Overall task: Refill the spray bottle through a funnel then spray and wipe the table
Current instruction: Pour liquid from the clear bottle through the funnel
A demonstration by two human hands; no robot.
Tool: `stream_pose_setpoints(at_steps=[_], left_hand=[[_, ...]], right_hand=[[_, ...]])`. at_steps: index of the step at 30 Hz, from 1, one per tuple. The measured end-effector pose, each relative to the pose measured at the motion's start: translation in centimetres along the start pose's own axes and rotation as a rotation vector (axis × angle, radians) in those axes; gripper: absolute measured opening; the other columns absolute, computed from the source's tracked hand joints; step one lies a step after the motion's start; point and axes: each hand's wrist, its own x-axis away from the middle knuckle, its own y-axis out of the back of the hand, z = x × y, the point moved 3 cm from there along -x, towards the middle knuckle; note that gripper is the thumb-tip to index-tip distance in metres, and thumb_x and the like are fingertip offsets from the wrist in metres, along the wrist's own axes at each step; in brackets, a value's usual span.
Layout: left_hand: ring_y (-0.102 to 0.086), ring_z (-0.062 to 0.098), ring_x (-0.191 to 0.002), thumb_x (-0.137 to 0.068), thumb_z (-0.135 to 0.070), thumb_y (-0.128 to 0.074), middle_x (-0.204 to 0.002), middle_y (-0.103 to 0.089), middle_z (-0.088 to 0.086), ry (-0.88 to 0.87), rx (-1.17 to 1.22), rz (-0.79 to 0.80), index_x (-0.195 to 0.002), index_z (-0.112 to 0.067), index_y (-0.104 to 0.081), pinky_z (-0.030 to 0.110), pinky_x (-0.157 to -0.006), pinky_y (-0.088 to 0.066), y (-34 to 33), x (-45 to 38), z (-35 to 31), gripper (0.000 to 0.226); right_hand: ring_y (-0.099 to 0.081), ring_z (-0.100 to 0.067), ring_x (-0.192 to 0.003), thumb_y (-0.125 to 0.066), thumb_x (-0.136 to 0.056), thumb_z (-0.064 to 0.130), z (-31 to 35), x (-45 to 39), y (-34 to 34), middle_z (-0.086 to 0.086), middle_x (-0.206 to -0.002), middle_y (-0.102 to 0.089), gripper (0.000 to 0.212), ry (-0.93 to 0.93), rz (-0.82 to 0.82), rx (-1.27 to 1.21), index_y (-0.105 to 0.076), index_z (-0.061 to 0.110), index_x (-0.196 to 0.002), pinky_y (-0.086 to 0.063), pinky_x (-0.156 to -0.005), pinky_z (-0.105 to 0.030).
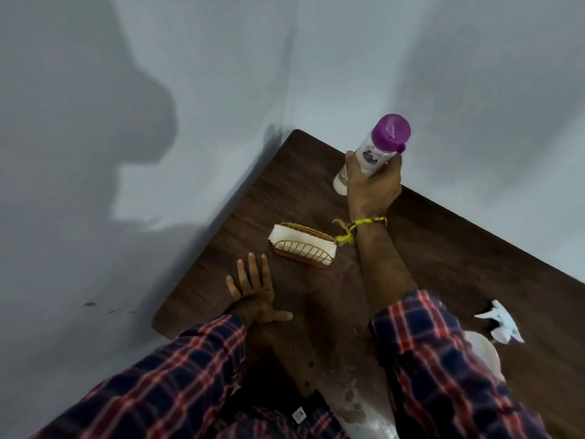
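Observation:
A white bottle with a purple cap point(384, 139) stands near the far corner of the dark wooden table point(459, 248). My right hand point(372, 182) is wrapped around its body, arm stretched out over the table. My left hand point(253, 293) lies flat on the table near the left edge, fingers spread, holding nothing. A crumpled white tissue point(501, 321) lies at the right. A pale rounded object point(484, 353) shows partly behind my right sleeve; I cannot tell what it is. No funnel is visible.
A gold wire napkin holder with white napkins point(302, 245) stands between my hands. White walls point(190, 90) close the table's left and far sides. Wet patches and droplets point(351, 403) mark the near table surface.

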Motion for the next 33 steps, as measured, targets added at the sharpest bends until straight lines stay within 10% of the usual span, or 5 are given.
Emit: stream_pose_setpoints(at_steps=[6, 12, 18, 27, 33], left_hand=[[0.03, 0.041, -0.141, -0.059, -0.078, -0.069, -0.152, 0.038, 0.017, 0.033, 0.013, -0.116, -0.145, -0.014, 0.034, 0.064, -0.111, 0.009, -0.1, 0.9, -0.2, 0.148], [-0.032, 0.019, -0.143, -0.095, -0.042, -0.054, -0.153, -0.04, 0.003, -0.272, 0.8, -0.568, -0.142, -0.024, -0.043, 0.046, -0.118, -0.025, 0.8, 8.5, -3.6, 0.052], [-0.056, 0.027, -0.125, -0.083, -0.05, -0.066, -0.134, -0.06, 0.007, -1.016, 1.001, -0.113, -0.138, -0.006, -0.047, 0.041, -0.103, -0.047, 2.4, 21.2, -12.0, 0.073], [-0.064, 0.025, -0.103, -0.076, -0.004, -0.079, -0.107, -0.068, 0.003, -1.039, 0.769, -0.094, -0.11, -0.004, -0.064, 0.034, -0.085, -0.055, -0.9, 25.9, -20.2, 0.037], [-0.066, 0.014, -0.083, -0.074, -0.011, -0.083, -0.085, -0.068, 0.003, -0.809, 0.841, -0.56, -0.091, -0.004, -0.064, 0.022, -0.073, -0.054, -5.8, 27.8, -23.2, 0.026]], right_hand=[[-0.067, -0.009, -0.102, -0.084, -0.076, 0.026, 3.3, 8.5, 10.1, 0.001, -0.111, -0.069, 0.05, 0.065, 0.173, -0.112, -0.06, 0.017, -0.119, -0.057, -0.087, -0.028], [-0.068, -0.004, -0.102, -0.086, -0.074, 0.025, 1.7, 15.8, 18.5, 0.007, -0.112, -0.071, 0.051, -0.019, 0.402, -0.019, -0.064, 0.013, -0.119, -0.058, -0.088, -0.03], [-0.067, -0.002, -0.099, -0.084, -0.075, 0.016, -0.9, 18.6, 25.6, 0.017, -0.106, -0.07, 0.047, -0.017, 0.566, -0.047, -0.063, 0.02, -0.118, -0.051, -0.084, -0.015], [-0.064, -0.017, -0.112, -0.081, -0.077, 0.011, -4.0, 18.1, 32.2, -0.003, -0.118, -0.067, 0.056, 0.03, 0.758, -0.168, -0.057, 0.007, -0.127, -0.054, -0.096, -0.036], [-0.068, -0.009, -0.088, -0.064, -0.068, 0.04, -5.1, 18.5, 35.6, 0.002, -0.098, -0.071, 0.062, 0.085, 0.72, -0.079, -0.064, 0.004, -0.117, -0.054, -0.08, -0.015]])
